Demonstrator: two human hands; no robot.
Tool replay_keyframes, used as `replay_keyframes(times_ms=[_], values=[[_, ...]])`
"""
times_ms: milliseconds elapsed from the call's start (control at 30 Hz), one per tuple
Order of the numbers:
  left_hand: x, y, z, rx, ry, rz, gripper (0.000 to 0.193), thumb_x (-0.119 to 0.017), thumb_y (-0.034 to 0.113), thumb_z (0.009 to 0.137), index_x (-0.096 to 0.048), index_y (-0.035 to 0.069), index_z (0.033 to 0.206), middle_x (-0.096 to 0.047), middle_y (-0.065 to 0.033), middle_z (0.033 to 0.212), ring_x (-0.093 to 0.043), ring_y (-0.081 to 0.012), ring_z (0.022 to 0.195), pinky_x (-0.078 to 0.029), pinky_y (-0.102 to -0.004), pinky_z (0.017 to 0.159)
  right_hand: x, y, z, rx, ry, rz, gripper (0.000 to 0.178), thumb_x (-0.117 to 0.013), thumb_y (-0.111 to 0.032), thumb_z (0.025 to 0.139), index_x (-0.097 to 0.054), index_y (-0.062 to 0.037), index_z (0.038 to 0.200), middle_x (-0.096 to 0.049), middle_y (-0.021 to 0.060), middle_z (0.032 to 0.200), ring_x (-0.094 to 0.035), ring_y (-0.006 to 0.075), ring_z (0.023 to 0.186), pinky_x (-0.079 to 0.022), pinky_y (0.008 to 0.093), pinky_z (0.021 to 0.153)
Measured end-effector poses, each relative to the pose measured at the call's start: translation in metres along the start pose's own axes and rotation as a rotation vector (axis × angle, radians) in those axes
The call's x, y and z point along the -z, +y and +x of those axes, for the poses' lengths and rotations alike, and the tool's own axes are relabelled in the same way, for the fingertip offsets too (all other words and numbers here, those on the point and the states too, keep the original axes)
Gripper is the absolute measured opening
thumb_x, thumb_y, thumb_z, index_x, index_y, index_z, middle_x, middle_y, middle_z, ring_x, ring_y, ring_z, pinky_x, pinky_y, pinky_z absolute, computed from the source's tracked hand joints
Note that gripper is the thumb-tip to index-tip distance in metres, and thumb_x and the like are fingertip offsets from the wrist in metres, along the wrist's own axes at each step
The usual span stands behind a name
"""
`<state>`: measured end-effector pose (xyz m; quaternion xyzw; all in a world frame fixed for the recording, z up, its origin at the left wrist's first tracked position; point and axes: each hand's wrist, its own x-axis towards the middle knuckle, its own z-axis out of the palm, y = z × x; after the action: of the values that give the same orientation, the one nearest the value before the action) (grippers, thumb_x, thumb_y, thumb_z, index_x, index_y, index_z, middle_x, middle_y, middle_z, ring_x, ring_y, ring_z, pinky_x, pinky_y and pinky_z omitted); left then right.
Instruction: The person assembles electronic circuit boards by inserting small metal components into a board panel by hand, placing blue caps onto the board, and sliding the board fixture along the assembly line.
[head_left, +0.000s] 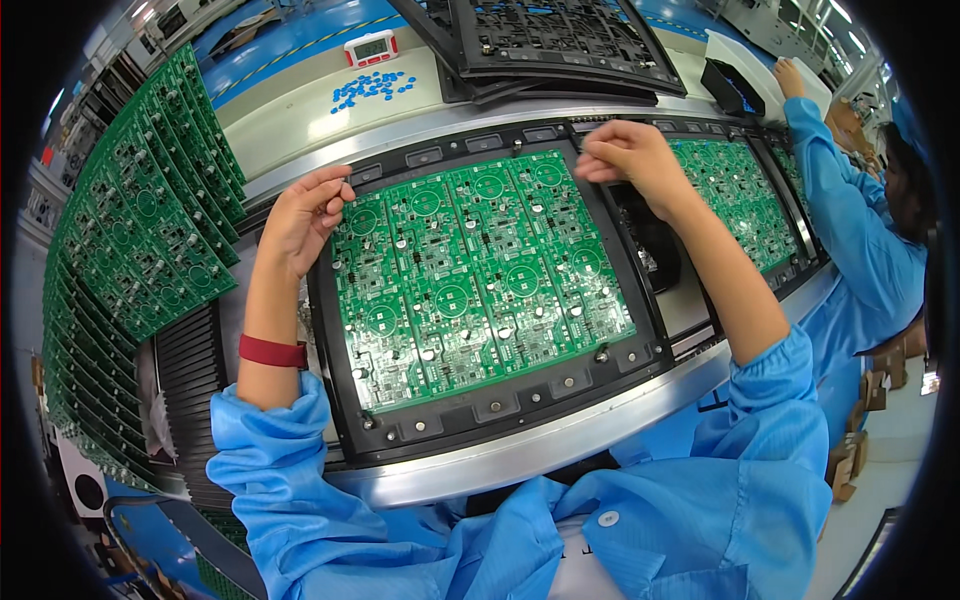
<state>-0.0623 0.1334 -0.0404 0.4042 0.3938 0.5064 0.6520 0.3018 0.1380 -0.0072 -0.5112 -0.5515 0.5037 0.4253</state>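
Note:
A green circuit board panel (475, 270) lies in a black frame-like carrier (500, 408) in front of me, with small components and printed circles across it. At its far left corner is my left hand (308, 215), fingers bent and thumb against them in a pinch; whatever sits between the fingertips is too small to make out. My right hand (640, 165) hovers by the far right corner, its fingers drawn together and slightly blurred. What it holds, if anything, is hidden. Neither hand visibly grips the board.
Several green panels (140, 220) stand in a black rack at left. Behind the carrier are small blue parts (370, 90), a red-and-white timer (371, 48) and stacked black carriers (570, 50). At right, another loaded panel (735, 200) sits near a co-worker's blue sleeve (850, 220) and a black bin (732, 88).

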Motion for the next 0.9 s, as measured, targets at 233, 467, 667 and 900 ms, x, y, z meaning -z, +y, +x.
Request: replay_keyframes(times_ms=[233, 467, 667, 900], values=[[0.002, 0.001, -0.003, -0.023, 0.009, -0.004, 0.018, -0.054, 0.003, 0.082, -0.055, -0.004, 0.098, -0.059, -0.0084, 0.076, -0.048, -0.0051, 0.057, -0.039, -0.0127, 0.048, -0.012, 0.009, 0.056, 0.416, -0.17, -0.933, 0.001, -0.056, -0.004, 0.076, -0.057, -0.0032, 0.077, -0.057, 0.0033, 0.071, -0.048, 0.013, 0.058, -0.04, 0.0246, 0.055], [0.001, -0.002, -0.001, 0.013, -0.023, -0.109, 0.017, -0.056, 0.004, 0.081, -0.057, -0.004, 0.096, -0.059, -0.0078, 0.076, -0.05, -0.0063, 0.059, -0.042, -0.013, 0.052, -0.011, 0.02, 0.074, 0.688, -0.325, -1.067, 0.003, -0.057, -0.003, 0.071, -0.056, -0.0047, 0.073, -0.054, 0.0036, 0.076, -0.047, 0.018, 0.068, -0.04, 0.0293, 0.062], [-0.003, -0.002, 0.0, 0.004, -0.015, -0.157, 0.017, -0.057, 0.003, 0.08, -0.057, -0.005, 0.096, -0.059, -0.0082, 0.076, -0.052, -0.0073, 0.06, -0.044, -0.014, 0.055, -0.014, 0.022, 0.078, 0.818, -0.389, -1.145, 0.004, -0.057, -0.004, 0.072, -0.057, -0.0038, 0.076, -0.054, 0.005, 0.077, -0.048, 0.0191, 0.068, -0.04, 0.0292, 0.063], [-0.012, 0.0, -0.004, -0.009, 0.028, -0.092, 0.017, -0.057, 0.003, 0.079, -0.057, -0.005, 0.094, -0.059, -0.0083, 0.075, -0.053, -0.0082, 0.061, -0.046, -0.0151, 0.057, -0.004, 0.003, 0.055, 0.608, -0.083, -0.953, 0.012, -0.057, -0.006, 0.076, -0.059, -0.0009, 0.086, -0.058, 0.0044, 0.075, -0.05, 0.0147, 0.062, -0.041, 0.0261, 0.06]])
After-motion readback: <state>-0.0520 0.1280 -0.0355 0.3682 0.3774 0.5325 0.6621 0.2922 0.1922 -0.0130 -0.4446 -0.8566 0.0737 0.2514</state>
